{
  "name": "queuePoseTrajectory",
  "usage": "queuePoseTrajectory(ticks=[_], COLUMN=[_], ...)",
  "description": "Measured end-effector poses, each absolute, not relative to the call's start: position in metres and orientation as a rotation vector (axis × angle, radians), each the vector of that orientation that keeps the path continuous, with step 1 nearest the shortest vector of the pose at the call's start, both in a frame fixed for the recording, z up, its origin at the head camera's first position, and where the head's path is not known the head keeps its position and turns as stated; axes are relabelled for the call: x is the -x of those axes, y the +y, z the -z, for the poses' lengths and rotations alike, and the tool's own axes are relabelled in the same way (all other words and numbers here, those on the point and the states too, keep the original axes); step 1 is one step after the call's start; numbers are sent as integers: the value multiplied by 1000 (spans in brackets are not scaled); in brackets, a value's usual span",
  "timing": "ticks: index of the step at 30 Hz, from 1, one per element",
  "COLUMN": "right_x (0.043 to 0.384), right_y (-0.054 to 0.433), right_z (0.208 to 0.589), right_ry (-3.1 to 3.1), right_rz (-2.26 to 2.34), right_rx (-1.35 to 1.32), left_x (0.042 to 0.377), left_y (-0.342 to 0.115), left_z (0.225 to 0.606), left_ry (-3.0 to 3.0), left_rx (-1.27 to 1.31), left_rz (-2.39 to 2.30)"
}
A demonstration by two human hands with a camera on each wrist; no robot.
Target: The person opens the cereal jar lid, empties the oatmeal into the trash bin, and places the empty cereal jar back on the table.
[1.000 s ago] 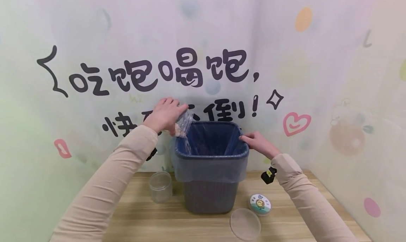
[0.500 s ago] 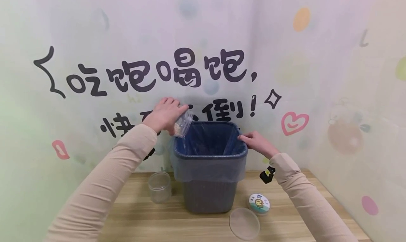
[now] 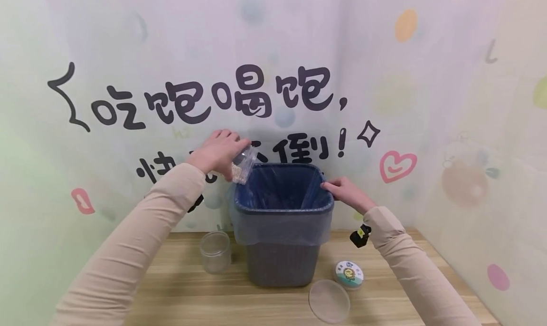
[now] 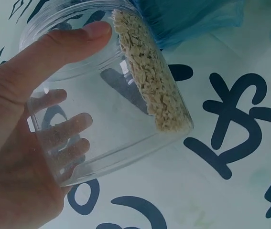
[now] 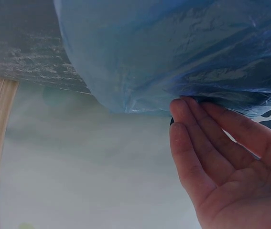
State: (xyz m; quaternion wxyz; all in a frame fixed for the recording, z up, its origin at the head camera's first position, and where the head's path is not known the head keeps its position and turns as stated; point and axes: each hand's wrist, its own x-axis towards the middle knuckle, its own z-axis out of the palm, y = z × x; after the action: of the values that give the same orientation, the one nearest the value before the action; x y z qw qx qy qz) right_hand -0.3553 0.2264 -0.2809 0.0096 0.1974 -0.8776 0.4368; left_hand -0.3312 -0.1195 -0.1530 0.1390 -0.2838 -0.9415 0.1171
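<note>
My left hand (image 3: 220, 152) grips a clear plastic jar (image 4: 106, 114) around its side, thumb on one face and fingers on the other. The jar is tilted, its mouth by the left rim of a blue trash can (image 3: 282, 264). A layer of rolled oats (image 4: 147, 71) lies along the jar's lower wall. A thin blue bag (image 5: 125, 52) lines the can and folds down over its outside. At the right rim, my right hand (image 3: 346, 191) pinches the lined edge, thumb on top; its other fingers reach against the bag from outside.
On the wooden table (image 3: 205, 302), a second clear jar (image 3: 215, 252) stands open left of the can. In front to the right lie a clear round lid (image 3: 329, 301) and a small round tub with a printed top (image 3: 349, 274). A printed curtain (image 3: 273, 41) hangs behind.
A second ago oats were trickling from the jar into the can; now no stream shows. The left hand and jar have shifted slightly left. The right hand keeps its place on the rim.
</note>
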Motion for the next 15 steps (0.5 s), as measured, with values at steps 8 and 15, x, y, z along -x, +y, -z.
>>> queuePoseTrajectory(ticks=[8, 15], right_x=[354, 351], right_y=[229, 226], right_z=[280, 280], right_ry=[-2739, -2740], right_rz=[-1385, -1376], right_rx=[-610, -612], left_x=[328, 326], left_y=[-121, -124], left_z=[149, 151], left_ry=[-2688, -2671], left_rx=[801, 805], left_rz=[-365, -361])
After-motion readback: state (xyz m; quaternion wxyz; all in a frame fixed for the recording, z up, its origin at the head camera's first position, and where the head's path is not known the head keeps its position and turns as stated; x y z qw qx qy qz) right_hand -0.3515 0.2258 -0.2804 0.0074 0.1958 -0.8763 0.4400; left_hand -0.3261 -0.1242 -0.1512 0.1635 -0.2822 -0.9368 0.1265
